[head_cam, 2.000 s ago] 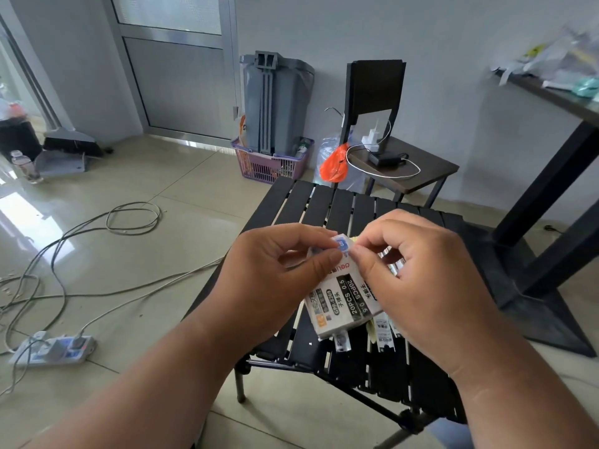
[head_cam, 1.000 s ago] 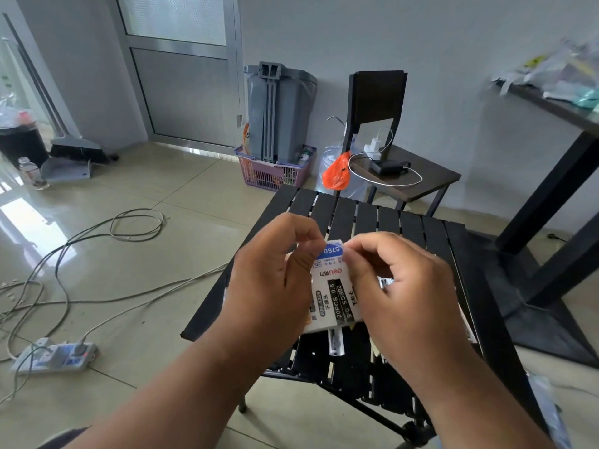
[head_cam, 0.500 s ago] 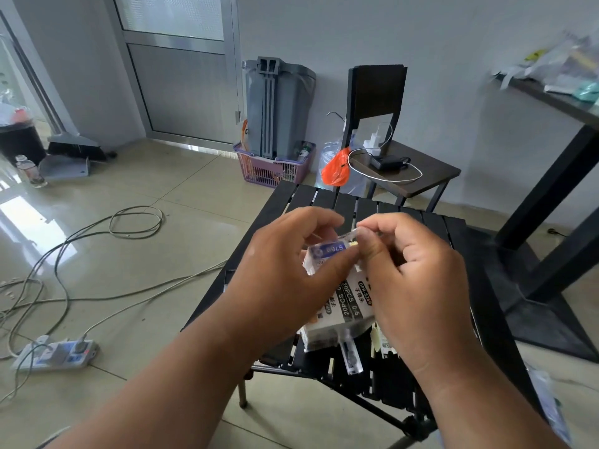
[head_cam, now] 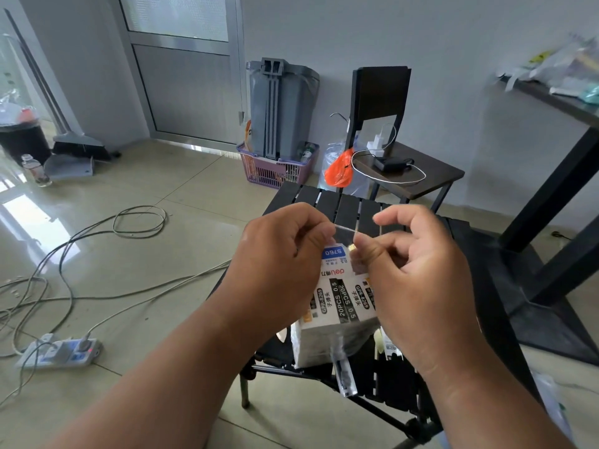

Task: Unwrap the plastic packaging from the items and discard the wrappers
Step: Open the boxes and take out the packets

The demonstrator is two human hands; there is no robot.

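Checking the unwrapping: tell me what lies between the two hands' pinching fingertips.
In the head view, a taut strip of clear plastic film spans from left hand to right hand, above the white box.

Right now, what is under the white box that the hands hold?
Under the white box shows the black slatted table, with small wrapped packets lying on it. The box and both hands cover what else lies there.

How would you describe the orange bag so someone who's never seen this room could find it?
Start at the dark chair against the back wall. The orange bag hangs by the left front corner of its seat, against a clear plastic bag. It is the only bright orange thing there; the basket to its left is purple.
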